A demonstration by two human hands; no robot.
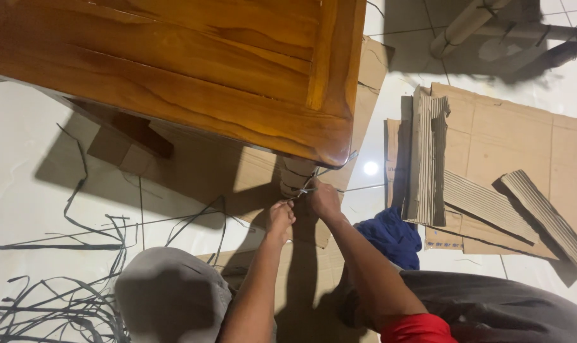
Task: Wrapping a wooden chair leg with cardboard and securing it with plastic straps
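The table leg [297,176] already wears corrugated wrap; both the left hand [280,219] and right hand [324,200] pinch the thin strap [306,189], whose tying looks unfinished; more corrugated strips [491,203] wait nearby.

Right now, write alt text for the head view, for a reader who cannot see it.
Seen from above, a person's left hand and right hand work thin strapping around a cardboard-wrapped leg of a varnished wooden table. Loose dark straps litter the white tile floor; flattened cardboard lies to the right.
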